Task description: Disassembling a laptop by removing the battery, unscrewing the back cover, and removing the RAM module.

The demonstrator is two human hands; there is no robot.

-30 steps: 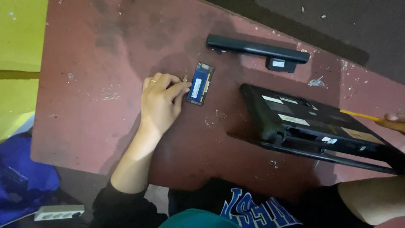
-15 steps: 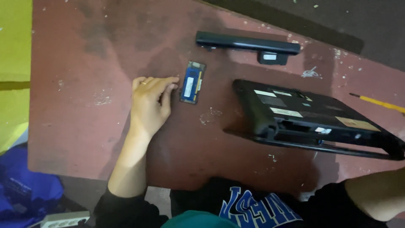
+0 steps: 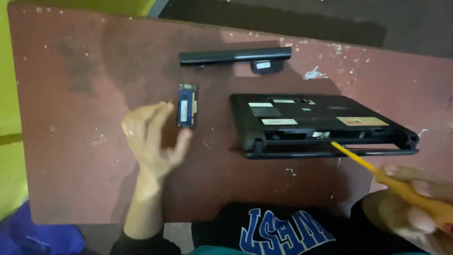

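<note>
Left hand [image 3: 151, 137]: lies at about 8 o'clock from the table centre, palm turned sideways, fingers loosely spread and gripping nothing. Thumb tip points toward 2 o'clock.
Memory module [image 3: 187, 105]: small blue-green circuit board, flat on the table, long axis running 12 to 6 o'clock. It sits just beside the left hand, at 1 o'clock from the palm; whether the fingertips touch it cannot be told.
Table [image 3: 85, 165]: reddish-brown top with worn, chipped paint and pale flecks; it carries all the parts listed here.
Battery pack [image 3: 235, 56]: long black bar at 12 o'clock from the memory module, well apart from it, lying nearly level with its ends at 9 and 3 o'clock. A short block with a pale label projects from its near edge.
Laptop base [image 3: 321, 125]: black, underside up, at 3 o'clock from the memory module, several pale labels and one tan label on its surface. An open slot runs along its near edge.
Screwdriver [image 3: 377, 172]: yellow-orange shaft and handle, slanted from 10 to 4 o'clock, tip at the near edge of the laptop base.
Right hand [image 3: 415, 208]: at 4 o'clock in the view, fingers closed around the screwdriver handle; image blurred.
</note>
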